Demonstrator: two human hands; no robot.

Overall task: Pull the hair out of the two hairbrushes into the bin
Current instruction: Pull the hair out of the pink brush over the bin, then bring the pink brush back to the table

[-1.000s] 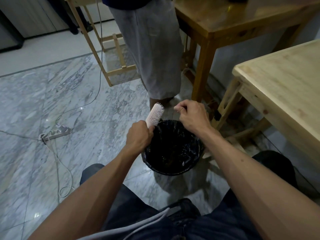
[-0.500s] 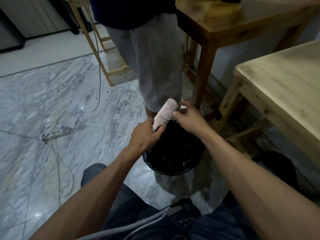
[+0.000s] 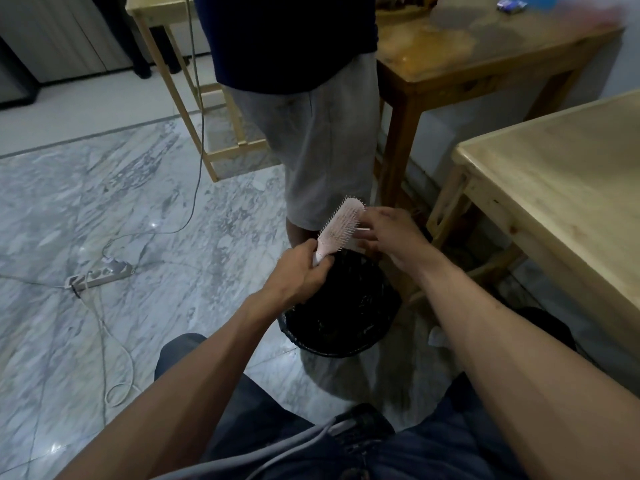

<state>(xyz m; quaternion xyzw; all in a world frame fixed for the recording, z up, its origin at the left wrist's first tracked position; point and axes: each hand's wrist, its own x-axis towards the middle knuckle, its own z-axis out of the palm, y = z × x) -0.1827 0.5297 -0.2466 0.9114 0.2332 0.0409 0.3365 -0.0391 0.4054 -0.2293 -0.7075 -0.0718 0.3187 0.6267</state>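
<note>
A pale pink hairbrush (image 3: 341,226) is held above a round bin (image 3: 341,310) lined with a black bag on the floor. My left hand (image 3: 301,275) is shut on the brush's handle, bristles facing right and up. My right hand (image 3: 388,233) touches the bristle side of the brush head with its fingers; whether it pinches any hair is too small to tell. Only one hairbrush is in view.
A person in grey shorts (image 3: 318,133) stands just beyond the bin. A dark wooden table (image 3: 467,64) is at the back right, a light wooden table (image 3: 561,188) at the right. A power strip (image 3: 104,275) and cables lie on the marble floor at left.
My left hand has raised and tilted the brush to the right. My right hand, which was pinched over the bin, has come back to the brush's bristles.
</note>
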